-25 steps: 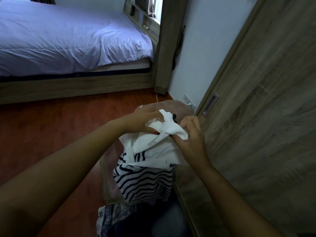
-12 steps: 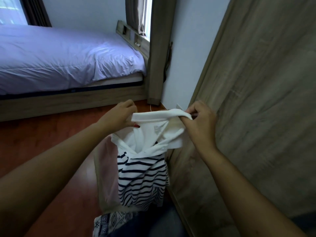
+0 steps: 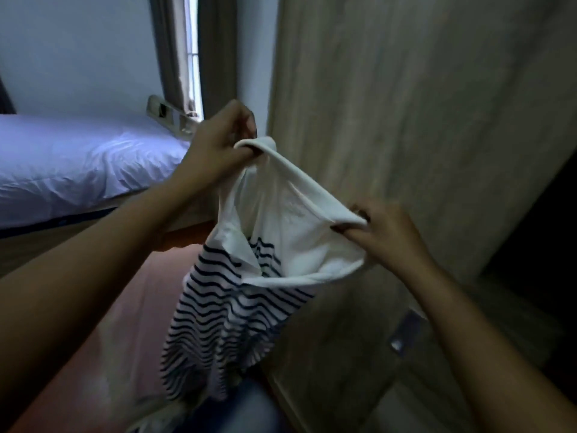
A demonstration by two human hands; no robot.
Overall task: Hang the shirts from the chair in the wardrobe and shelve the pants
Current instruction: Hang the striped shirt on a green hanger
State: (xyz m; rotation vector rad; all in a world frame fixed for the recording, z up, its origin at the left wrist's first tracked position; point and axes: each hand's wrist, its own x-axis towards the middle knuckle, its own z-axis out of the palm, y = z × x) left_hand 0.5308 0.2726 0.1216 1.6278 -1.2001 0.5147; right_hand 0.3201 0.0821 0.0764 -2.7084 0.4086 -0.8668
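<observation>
Your left hand (image 3: 218, 142) is up at about eleven o'clock from the middle of the view; its fingers are curled round one end of the shirt's white neck band; your right hand (image 3: 384, 232) sits lower, at about four o'clock from the left one, and pinches the other end of that band between thumb and fingers; both hands are closed on cloth, neither is free

The shirt (image 3: 281, 220) hangs in the air between your two hands, with the neck band drawn out into a slanting line from one grip to the other; its top part is white, and the navy-striped body drops towards six o'clock, where the hem blurs and you cannot tell where it ends

Behind the shirt, from twelve to three o'clock, stands the wood-grain wardrobe door (image 3: 406, 104); its recessed handle (image 3: 406, 335) lies at about five o'clock from the shirt; at the three o'clock edge there is a dark opening (image 3: 546, 245), and nothing inside it can be made out

At nine o'clock lies the bed (image 3: 78, 157) under a pale lilac cover; the curtain (image 3: 175, 51) hangs at eleven o'clock; at seven o'clock a pinkish surface (image 3: 131, 323) shows beside the stripes, too blurred to name; a blue-grey cloth (image 3: 237, 410) lies at the six o'clock edge
</observation>
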